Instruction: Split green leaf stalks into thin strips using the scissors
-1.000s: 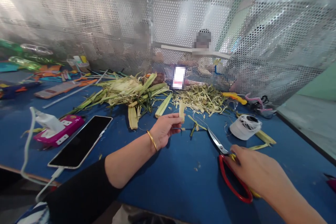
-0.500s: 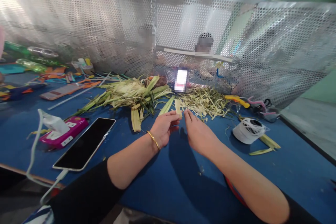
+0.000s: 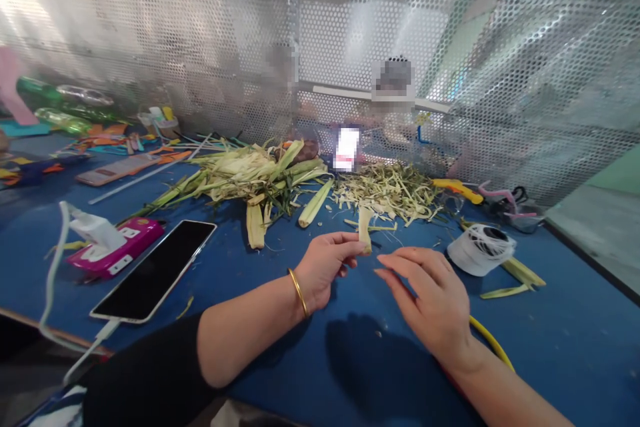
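My left hand [image 3: 327, 265], with a gold bangle at the wrist, pinches a short pale strip of corn husk [image 3: 365, 223] between thumb and fingers, its top pointing up and away from me. Just to the right, my right hand [image 3: 431, 293] hovers above the blue table with thumb and fingers apart and nothing visible between them. Its fingertips are close to the strip's lower end but seem not to touch it. Beyond the hands lie a heap of shredded husk [image 3: 395, 193] and, to the left, a larger pile of whole husk leaves [image 3: 240, 177]. One loose husk piece [image 3: 316, 203] rests between them.
A black-screened phone [image 3: 157, 270] charges beside a magenta power strip [image 3: 115, 247] at left. At right stand a white thread spool [image 3: 480, 250] and a yellow-handled tool [image 3: 457, 189]. A perforated metal screen [image 3: 210, 47] closes the back; a person [image 3: 397, 123] is behind it.
Both hands have come nearer to me and to the right. My right hand has drawn away from my left, its thumb and fingers spreading. The husk strip stays in my left hand.
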`<act>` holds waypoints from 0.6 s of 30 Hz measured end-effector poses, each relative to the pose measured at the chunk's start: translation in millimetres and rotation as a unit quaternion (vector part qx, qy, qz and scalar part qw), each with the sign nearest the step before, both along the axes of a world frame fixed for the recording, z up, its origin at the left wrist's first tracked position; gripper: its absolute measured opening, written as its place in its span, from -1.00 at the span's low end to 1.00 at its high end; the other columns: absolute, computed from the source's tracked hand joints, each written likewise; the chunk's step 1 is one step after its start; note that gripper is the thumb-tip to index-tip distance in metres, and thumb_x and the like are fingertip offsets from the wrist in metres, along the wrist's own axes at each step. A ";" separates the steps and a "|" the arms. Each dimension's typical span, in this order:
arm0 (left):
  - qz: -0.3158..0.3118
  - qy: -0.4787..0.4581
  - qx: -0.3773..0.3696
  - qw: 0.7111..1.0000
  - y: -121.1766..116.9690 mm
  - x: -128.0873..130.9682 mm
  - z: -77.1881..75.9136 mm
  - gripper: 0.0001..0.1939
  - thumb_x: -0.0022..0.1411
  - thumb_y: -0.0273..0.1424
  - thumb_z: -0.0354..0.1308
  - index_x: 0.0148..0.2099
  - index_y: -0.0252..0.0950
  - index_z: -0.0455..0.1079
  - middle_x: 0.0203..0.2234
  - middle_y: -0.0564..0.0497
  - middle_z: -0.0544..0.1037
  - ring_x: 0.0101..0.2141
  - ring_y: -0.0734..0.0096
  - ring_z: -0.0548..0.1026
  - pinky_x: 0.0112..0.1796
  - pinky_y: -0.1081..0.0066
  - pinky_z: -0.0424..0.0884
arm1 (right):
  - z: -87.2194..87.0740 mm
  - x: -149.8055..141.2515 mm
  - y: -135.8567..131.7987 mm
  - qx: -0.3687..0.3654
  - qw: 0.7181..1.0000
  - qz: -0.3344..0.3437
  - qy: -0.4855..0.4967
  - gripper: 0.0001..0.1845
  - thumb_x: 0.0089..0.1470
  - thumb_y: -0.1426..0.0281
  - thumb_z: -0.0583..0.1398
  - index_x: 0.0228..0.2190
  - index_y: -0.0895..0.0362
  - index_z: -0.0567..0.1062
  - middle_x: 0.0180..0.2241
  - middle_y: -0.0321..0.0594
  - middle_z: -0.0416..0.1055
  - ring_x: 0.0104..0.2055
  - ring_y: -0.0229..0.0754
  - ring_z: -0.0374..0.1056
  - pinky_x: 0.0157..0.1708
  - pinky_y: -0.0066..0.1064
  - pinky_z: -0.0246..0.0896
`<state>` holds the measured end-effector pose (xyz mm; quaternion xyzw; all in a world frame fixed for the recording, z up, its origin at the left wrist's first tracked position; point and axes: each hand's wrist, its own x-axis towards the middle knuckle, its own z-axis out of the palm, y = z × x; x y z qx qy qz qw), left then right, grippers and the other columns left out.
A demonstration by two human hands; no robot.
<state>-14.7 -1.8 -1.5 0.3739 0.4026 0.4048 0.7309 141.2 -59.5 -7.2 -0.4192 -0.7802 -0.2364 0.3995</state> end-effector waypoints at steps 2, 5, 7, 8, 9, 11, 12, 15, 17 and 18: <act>-0.017 0.010 0.006 1.000 -4.2 2.4 -1.4 -0.83 -0.14 -0.44 0.30 -0.42 -0.37 0.44 -0.60 0.08 0.44 -0.63 0.66 0.26 -0.63 0.56 -0.02 | -2.3 2.4 1.8 0.006 1.000 0.008 -0.004 -0.85 0.11 0.52 0.19 -0.25 0.09 0.50 -0.36 -0.18 0.45 -0.33 -0.19 0.37 -0.27 -0.34 0.27; -0.041 0.020 0.014 0.999 -9.1 4.6 -1.7 -0.83 -0.14 -0.41 0.30 -0.42 -0.36 0.43 -0.62 0.10 0.40 -0.63 0.65 0.24 -0.63 0.55 -0.01 | -4.0 4.8 3.5 0.011 1.000 0.007 -0.007 -0.84 0.10 0.55 0.18 -0.30 0.09 0.52 -0.39 -0.19 0.45 -0.34 -0.20 0.34 -0.27 -0.35 0.26; -0.048 0.022 0.016 0.998 -11.2 5.1 -1.4 -0.83 -0.13 -0.40 0.29 -0.44 -0.36 0.43 -0.63 0.11 0.38 -0.62 0.66 0.23 -0.62 0.56 -0.01 | -4.0 6.6 4.4 0.005 1.000 0.005 -0.008 -0.84 0.10 0.55 0.18 -0.33 0.09 0.53 -0.40 -0.20 0.45 -0.35 -0.21 0.33 -0.27 -0.35 0.25; -0.051 0.022 0.017 0.998 -12.0 5.2 -1.3 -0.84 -0.12 -0.40 0.29 -0.45 -0.36 0.42 -0.63 0.12 0.37 -0.61 0.66 0.22 -0.62 0.56 -0.01 | -3.7 7.4 4.9 0.000 1.000 0.006 -0.009 -0.85 0.11 0.55 0.18 -0.34 0.10 0.53 -0.41 -0.20 0.46 -0.35 -0.21 0.32 -0.27 -0.35 0.24; -0.053 0.021 0.016 0.998 -12.5 5.2 -1.3 -0.84 -0.12 -0.39 0.29 -0.46 -0.36 0.41 -0.63 0.12 0.36 -0.61 0.66 0.21 -0.62 0.56 -0.01 | -3.3 8.0 5.4 -0.006 1.000 0.007 -0.010 -0.86 0.11 0.54 0.18 -0.35 0.10 0.53 -0.41 -0.20 0.46 -0.36 -0.21 0.32 -0.27 -0.35 0.23; -0.057 0.015 0.012 0.998 -13.3 5.0 -1.4 -0.84 -0.11 -0.39 0.29 -0.47 -0.36 0.40 -0.62 0.13 0.35 -0.60 0.67 0.20 -0.62 0.56 -0.02 | -2.4 8.8 6.3 -0.016 1.000 0.010 -0.020 -0.87 0.12 0.52 0.18 -0.37 0.10 0.53 -0.42 -0.22 0.47 -0.37 -0.22 0.32 -0.27 -0.35 0.21; -0.060 0.012 0.008 0.998 -13.5 4.9 -1.5 -0.83 -0.12 -0.39 0.30 -0.47 -0.36 0.40 -0.62 0.13 0.34 -0.60 0.67 0.19 -0.62 0.56 -0.02 | -2.1 8.8 6.7 -0.016 0.999 0.011 -0.026 -0.86 0.12 0.52 0.17 -0.38 0.10 0.53 -0.43 -0.23 0.47 -0.37 -0.22 0.32 -0.26 -0.35 0.20; -0.063 0.004 -0.005 0.998 -14.1 5.3 -2.5 -0.81 -0.14 -0.38 0.32 -0.46 -0.35 0.40 -0.61 0.14 0.33 -0.58 0.65 0.22 -0.61 0.57 0.01 | -1.8 8.2 7.4 -0.016 0.999 0.016 -0.042 -0.84 0.15 0.53 0.14 -0.39 0.10 0.50 -0.43 -0.24 0.47 -0.38 -0.25 0.33 -0.23 -0.33 0.16; -0.058 0.003 -0.010 0.998 -14.3 6.1 -3.5 -0.81 -0.15 -0.38 0.33 -0.46 -0.34 0.40 -0.61 0.13 0.33 -0.57 0.64 0.24 -0.61 0.57 0.04 | -2.5 7.5 7.4 -0.026 0.999 0.017 -0.035 -0.84 0.17 0.51 0.12 -0.39 0.12 0.48 -0.41 -0.22 0.46 -0.38 -0.25 0.33 -0.21 -0.32 0.14; -0.053 0.005 -0.008 0.999 -14.4 6.6 -4.1 -0.80 -0.15 -0.38 0.33 -0.47 -0.34 0.40 -0.61 0.13 0.34 -0.57 0.64 0.25 -0.60 0.57 0.05 | -3.0 7.2 7.2 -0.038 0.999 0.017 -0.029 -0.85 0.18 0.50 0.11 -0.39 0.12 0.47 -0.40 -0.21 0.46 -0.36 -0.24 0.34 -0.21 -0.31 0.14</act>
